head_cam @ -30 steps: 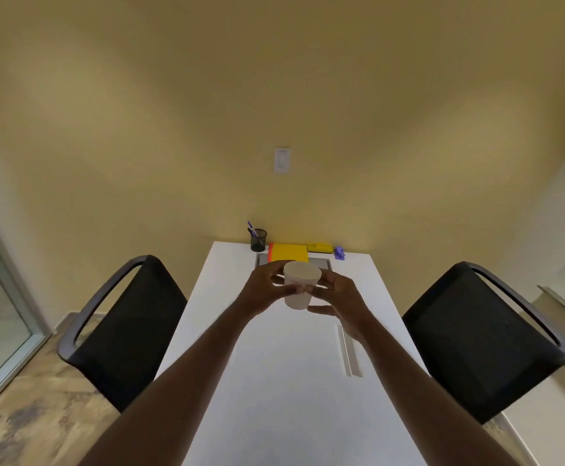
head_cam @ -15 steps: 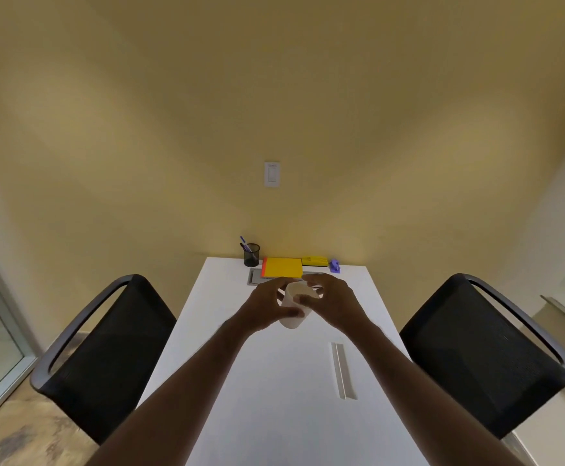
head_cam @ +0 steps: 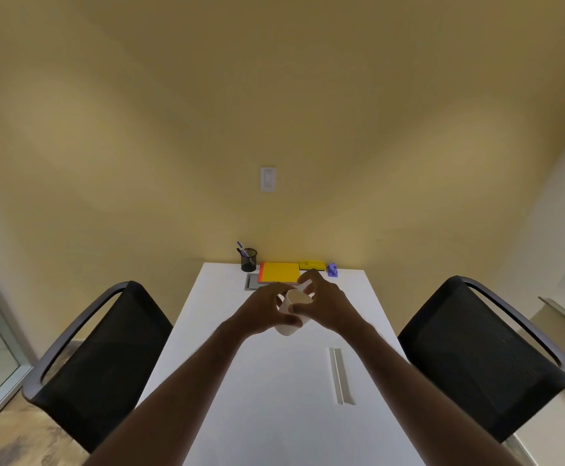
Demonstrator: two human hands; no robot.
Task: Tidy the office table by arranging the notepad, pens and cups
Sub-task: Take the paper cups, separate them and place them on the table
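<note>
While both hands meet over the middle of the white desk, a pale paper cup is held between them, clear of the desk top. Cup: off-white, plain, tapered toward its base, tilted so the open mouth faces up and away; inside looks cream, no contents visible. Left hand grip — fingers curled round the cup's left wall, thumb pressed low on its front. Right hand grip — thumb on the rim side nearest the camera, fingers arched over the far edge; a second white rim shows under those fingers, but whether it is another cup I cannot tell.

Beyond the grip, at the desk's far edge: yellow notepad with a red-orange spine, lying flat and partly over a grey inset panel. Left of the notepad, a black mesh pen holder with a blue pen leaning out. Right of the notepad, a small yellow object and a small purple one — both too small to identify.

Nearer than the grip and to its right, a narrow slot in the desk top. Black mesh chair on the left, another chair on the right. Cup base partly hidden by the left thumb; both forearms are cut off by the frame's lower edge.
</note>
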